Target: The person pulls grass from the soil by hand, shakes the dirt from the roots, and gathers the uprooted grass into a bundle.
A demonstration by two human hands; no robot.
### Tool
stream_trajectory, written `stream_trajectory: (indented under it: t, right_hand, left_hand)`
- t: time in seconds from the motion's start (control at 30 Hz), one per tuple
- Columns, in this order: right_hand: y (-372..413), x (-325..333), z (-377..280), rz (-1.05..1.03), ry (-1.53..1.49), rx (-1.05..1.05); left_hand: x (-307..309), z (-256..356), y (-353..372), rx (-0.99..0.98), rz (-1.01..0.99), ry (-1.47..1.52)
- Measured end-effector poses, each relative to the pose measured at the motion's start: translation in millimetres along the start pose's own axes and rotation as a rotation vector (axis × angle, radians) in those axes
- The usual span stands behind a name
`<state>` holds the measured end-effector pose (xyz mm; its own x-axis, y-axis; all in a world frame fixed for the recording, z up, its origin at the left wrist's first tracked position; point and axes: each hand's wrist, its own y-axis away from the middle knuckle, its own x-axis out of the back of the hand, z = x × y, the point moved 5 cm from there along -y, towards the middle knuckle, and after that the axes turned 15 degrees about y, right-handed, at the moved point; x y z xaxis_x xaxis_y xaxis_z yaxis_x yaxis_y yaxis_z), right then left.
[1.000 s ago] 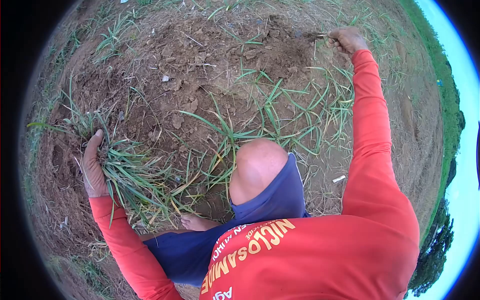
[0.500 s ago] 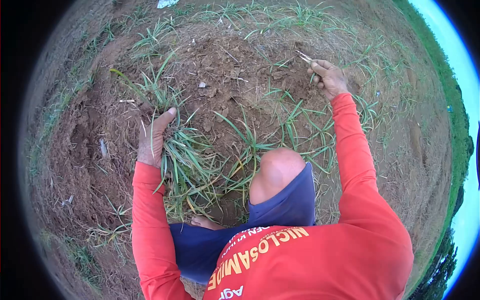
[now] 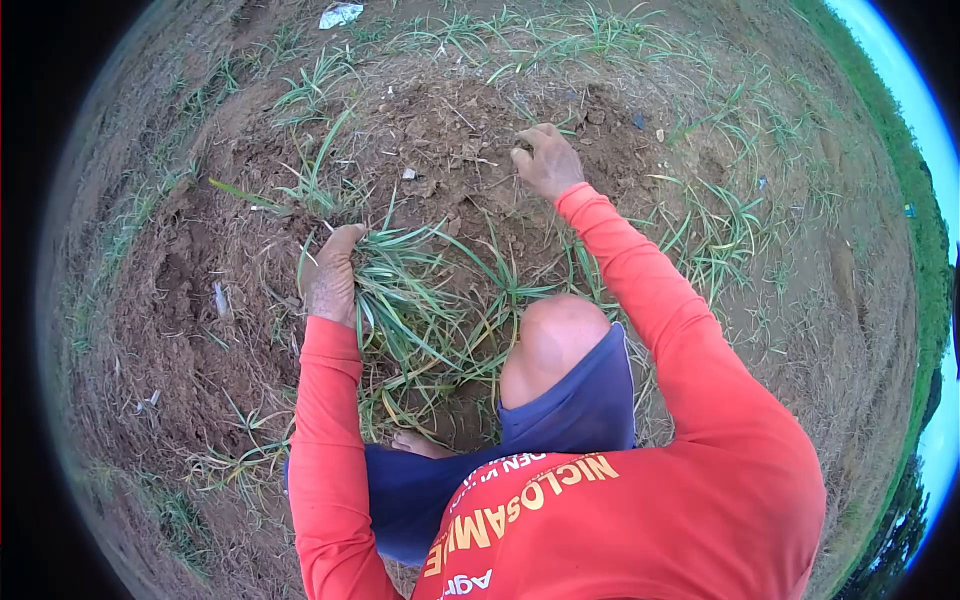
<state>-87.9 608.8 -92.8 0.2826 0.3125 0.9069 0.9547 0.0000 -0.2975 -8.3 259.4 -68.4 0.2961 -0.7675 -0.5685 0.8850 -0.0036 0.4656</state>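
My left hand (image 3: 333, 272) is closed round the base of a leafy clump of grass-like plants (image 3: 405, 290), whose long narrow leaves fan out to the right over the ground. Just above that hand, another tuft of the same leaves (image 3: 315, 195) stands up from the soil. My right hand (image 3: 550, 162) is over the loose brown soil (image 3: 470, 130) with its fingers curled in. Whatever lies between those fingers, if anything, is hidden from view.
My bent knee (image 3: 560, 340) is in front, with several green plants (image 3: 510, 285) beside it. A small pale stone (image 3: 408, 173) lies on the dirt. Farther out are a white scrap (image 3: 340, 15), a grey-white piece of litter (image 3: 221, 300) and more grass tufts (image 3: 725, 230).
My right hand has swung left across the soil, and the pale stick-like piece in its fingers no longer shows. My left hand has shifted slightly right and down with the plant clump.
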Motion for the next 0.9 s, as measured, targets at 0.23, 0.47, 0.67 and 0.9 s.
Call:
stream_trajectory:
  t: [0.23, 0.47, 0.67, 0.9]
  right_hand:
    - [-37, -12, 68, -0.4, 0.457, -0.226]
    - [-51, -11, 87, -0.401, 0.25, -0.143]
    - [-41, -11, 110, -0.231, 0.175, -0.203]
    - [-40, -8, 101, -0.133, 0.209, -0.212]
  left_hand:
    - [-1, 60, 22, -0.179, -0.005, -0.158]
    - [5, 93, 28, -0.161, -0.029, -0.115]
    - [4, 93, 30, -0.177, 0.018, -0.114]
    - [2, 89, 29, -0.159, 0.035, -0.137]
